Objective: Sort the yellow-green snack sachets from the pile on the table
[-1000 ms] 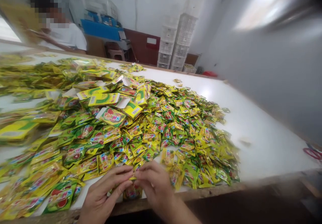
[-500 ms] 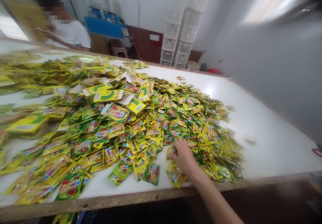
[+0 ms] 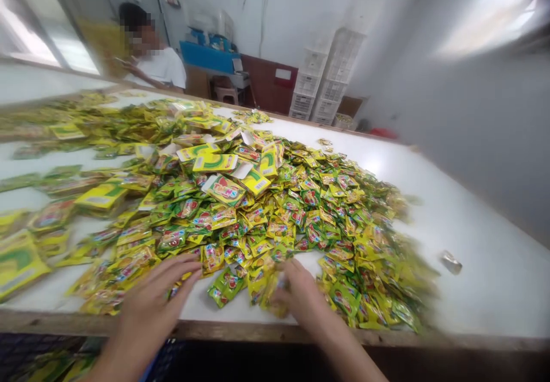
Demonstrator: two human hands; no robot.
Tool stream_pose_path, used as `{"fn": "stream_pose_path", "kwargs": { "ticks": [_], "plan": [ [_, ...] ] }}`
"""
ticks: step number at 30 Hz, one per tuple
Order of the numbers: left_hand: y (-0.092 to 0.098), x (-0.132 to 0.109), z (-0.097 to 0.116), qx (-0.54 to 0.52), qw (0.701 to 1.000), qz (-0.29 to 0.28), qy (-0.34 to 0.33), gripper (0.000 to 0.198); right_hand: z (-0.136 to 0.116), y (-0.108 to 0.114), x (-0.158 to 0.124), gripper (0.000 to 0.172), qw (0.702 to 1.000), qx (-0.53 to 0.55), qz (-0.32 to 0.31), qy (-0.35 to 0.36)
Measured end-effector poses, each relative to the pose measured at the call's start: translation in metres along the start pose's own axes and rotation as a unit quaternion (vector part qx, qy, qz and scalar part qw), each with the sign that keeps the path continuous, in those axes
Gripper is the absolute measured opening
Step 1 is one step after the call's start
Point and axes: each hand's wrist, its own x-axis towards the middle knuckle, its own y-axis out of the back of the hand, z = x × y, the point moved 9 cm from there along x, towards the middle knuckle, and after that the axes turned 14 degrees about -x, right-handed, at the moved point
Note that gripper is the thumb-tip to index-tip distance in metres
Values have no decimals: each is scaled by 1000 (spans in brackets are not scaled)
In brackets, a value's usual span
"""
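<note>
A big heap of small yellow and green candy packets [image 3: 275, 227] lies on the white table. My left hand [image 3: 154, 296] is low over the packets at the table's front edge, its fingers stretched out and the thumb apart, with nothing visibly held. To its right, my right hand [image 3: 298, 293] has its fingers closed on a yellow candy packet [image 3: 275, 293], which is blurred and partly covered by the fingers. Between the two hands lies a green candy packet [image 3: 226, 286]. Several yellow and green boxes [image 3: 223, 190], some with open flaps, rest on top of the heap.
A wooden rim [image 3: 232, 330] runs along the table's front. Under it at left is a dark blue crate [image 3: 165, 359] near more packets. One silvery packet [image 3: 451, 262] lies apart at right. A person [image 3: 165, 67] in white is across the table; white crates [image 3: 330, 84] stand stacked behind.
My left hand has come into view over the packets at front left. My right hand has moved left, with a packet in its fingers. The view has shifted, so the scene sits farther right.
</note>
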Motion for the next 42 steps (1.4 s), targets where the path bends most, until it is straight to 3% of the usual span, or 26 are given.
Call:
{"fn": "stream_pose_path", "kwargs": {
  "ticks": [3,5,7,9,13,15,18,20,23,25,27,29,30,34,37,42],
  "plan": [
    [-51,52,15,78,992,-62,-76,18,-12,4,-5,28,998,-60,-3,28],
    [-68,92,15,121,990,-46,-64,23,-15,3,-12,26,997,-72,-16,27],
    [-71,128,12,154,987,-11,-35,33,-15,1,-21,30,997,-71,-26,17],
    [-66,155,3,179,983,29,5,55,-13,-4,-29,39,997,-60,-42,23],
    [-47,173,-25,204,966,117,111,88,-9,-11,-34,36,995,-40,-64,69],
    [-43,167,-36,208,957,144,145,91,0,-14,-32,31,995,-52,-59,57],
    [-46,149,-41,204,957,144,148,73,18,-23,-30,32,994,-96,-51,4],
    [-53,135,-32,189,967,119,121,55,23,-24,-30,31,996,-83,-34,-13],
    [-64,107,-3,149,984,74,61,33,22,-6,-30,17,997,69,6,-22],
    [-83,83,23,78,997,0,7,18,18,21,-29,11,979,196,50,-32],
    [-114,53,48,-26,991,-128,-36,16,11,53,-27,18,952,282,115,-34],
    [-143,20,58,-115,966,-232,-13,18,0,81,-24,18,939,297,173,-12],
    [-154,5,55,-144,957,-252,27,21,-6,90,-23,16,943,273,192,5],
    [-175,-32,27,-278,917,-212,193,52,-32,93,-24,16,972,109,191,82],
    [-181,-41,18,-353,887,-185,236,63,-44,84,-30,23,984,3,144,104],
    [-178,-44,14,-385,875,-131,264,58,-54,86,-29,16,982,-144,100,72]
  ]
}}
